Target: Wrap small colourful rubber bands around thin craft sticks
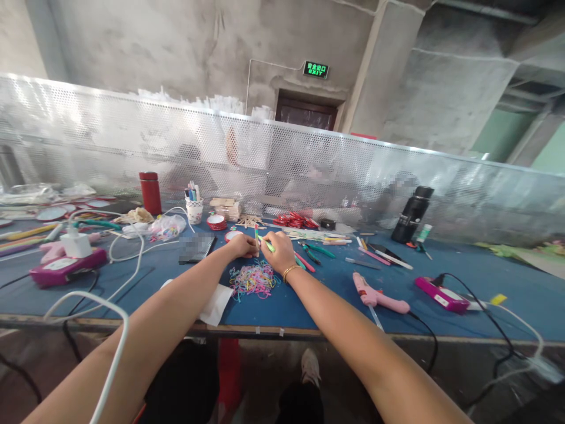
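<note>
My right hand [279,250] is closed around a light green marker [266,244], its tip pointing left. Facing it, my left hand [242,245] pinches a small upright stick [256,234] that shows green and red near its top. The marker's tip is at or very near this stick; whether they touch is too small to tell. Just below both hands lies a loose pile of thin, curly pastel strands [253,279] in pink, blue and yellow. A white sheet [217,305] sticks out from under my left forearm.
Pliers [311,252] and pens lie right of my hands. A pink glue gun [382,299], purple power strip [442,294] and black bottle [412,215] are farther right. Leftward are a phone [197,249], pen cup [194,210], red flask [150,193] and white cable [117,359].
</note>
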### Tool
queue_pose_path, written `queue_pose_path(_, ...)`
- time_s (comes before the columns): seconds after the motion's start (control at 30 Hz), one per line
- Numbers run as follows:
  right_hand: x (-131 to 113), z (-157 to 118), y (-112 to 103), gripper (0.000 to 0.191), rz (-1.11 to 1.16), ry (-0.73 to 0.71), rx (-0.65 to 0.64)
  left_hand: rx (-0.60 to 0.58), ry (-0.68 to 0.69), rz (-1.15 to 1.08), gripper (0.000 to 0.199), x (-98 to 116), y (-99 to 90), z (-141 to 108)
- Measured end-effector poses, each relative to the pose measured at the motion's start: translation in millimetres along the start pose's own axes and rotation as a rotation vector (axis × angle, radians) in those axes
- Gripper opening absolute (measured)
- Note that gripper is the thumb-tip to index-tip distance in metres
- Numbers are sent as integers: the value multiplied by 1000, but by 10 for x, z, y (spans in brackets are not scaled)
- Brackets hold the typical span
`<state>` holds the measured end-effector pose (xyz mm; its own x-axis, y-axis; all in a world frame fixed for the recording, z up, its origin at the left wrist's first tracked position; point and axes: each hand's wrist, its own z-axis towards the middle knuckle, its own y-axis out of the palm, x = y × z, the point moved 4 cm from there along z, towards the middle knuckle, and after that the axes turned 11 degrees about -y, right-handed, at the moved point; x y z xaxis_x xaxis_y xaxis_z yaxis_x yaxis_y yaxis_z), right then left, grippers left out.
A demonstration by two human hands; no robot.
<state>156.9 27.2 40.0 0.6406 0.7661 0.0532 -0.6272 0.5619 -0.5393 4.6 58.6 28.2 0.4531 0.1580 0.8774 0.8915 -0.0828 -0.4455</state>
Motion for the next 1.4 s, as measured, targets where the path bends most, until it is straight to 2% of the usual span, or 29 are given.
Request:
queue_pose_path(1.07, -31, 4, 12, 12, 57, -31, -13, -3, 0, 4, 12, -29, -3, 22)
queue_pose_path(1.4, -21, 4, 11, 15, 57, -16, -1, 28, 15, 31, 17, -18, -13, 17)
